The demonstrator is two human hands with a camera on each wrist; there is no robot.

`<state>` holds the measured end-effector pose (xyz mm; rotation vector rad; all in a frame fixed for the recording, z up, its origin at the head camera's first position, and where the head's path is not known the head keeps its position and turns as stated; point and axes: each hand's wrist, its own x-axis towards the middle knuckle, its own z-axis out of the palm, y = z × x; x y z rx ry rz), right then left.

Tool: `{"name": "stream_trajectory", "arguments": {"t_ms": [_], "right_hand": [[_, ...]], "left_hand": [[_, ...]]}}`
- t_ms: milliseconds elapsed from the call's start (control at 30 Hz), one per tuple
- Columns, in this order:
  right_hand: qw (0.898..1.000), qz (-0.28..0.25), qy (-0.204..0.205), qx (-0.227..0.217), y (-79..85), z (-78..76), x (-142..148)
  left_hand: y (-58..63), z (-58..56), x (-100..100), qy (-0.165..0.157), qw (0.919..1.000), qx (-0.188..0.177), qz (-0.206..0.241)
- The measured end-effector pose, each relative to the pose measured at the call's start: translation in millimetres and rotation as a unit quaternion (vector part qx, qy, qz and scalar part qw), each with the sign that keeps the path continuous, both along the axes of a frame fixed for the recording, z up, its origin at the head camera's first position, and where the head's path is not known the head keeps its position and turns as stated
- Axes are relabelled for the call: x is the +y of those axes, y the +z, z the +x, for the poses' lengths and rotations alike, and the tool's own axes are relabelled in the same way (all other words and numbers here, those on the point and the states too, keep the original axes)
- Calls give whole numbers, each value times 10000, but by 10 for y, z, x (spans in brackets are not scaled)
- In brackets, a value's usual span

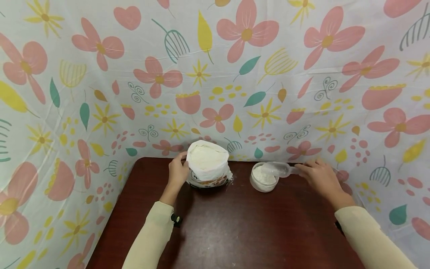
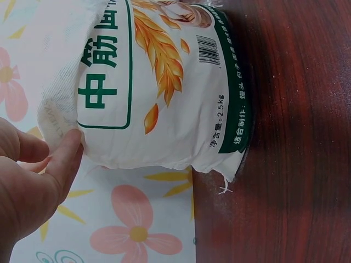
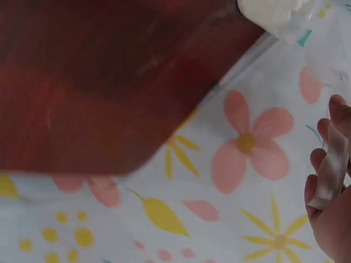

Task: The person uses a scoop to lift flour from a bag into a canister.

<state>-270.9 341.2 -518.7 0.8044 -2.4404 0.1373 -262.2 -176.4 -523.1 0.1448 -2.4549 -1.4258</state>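
An opened white bag of flour (image 1: 207, 158) stands at the back of the table, its top folded back and flour showing inside. My left hand (image 1: 178, 170) grips the bag's left upper edge; the left wrist view shows its fingers (image 2: 68, 150) at the bag's corner. A clear plastic scoop (image 1: 281, 169) is in my right hand (image 1: 319, 177), held by its handle (image 3: 333, 164). The scoop's head overlaps the rim of a round clear bowl (image 1: 263, 185) that holds white flour (image 1: 263, 175).
Spilled flour (image 1: 230, 176) lies beside the bag's right side. The dark red-brown table (image 1: 228, 224) extends toward me. Flower-printed cloth (image 1: 208, 74) hangs along the back and both sides, right against the table's edges.
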Motion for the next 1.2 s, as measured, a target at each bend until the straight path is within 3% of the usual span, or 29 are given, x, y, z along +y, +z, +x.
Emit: {"name": "stream_trajectory", "arguments": {"t_ms": [167,333,667,933,1200], "right_hand": [[9960,-557,-493,-502,-205,99,-2],[9856,-1059,-853,-1006,-356,201,-53],[9492,-2337,-1100,-1798,-641,385,-193],[9294,-2864,-1372,-1883,-855,504,-282],[9258,-3052,-1355,-1771,-826,538,-417]], "left_hand": [[7,6,2,9,10000,-67,-6],[6,5,-5,25,9999,-126,28],[-27,12,-11,21,9999,-80,-63],[-22,13,-3,15,10000,-62,-64],[-23,4,-1,34,10000,-20,-79]]}}
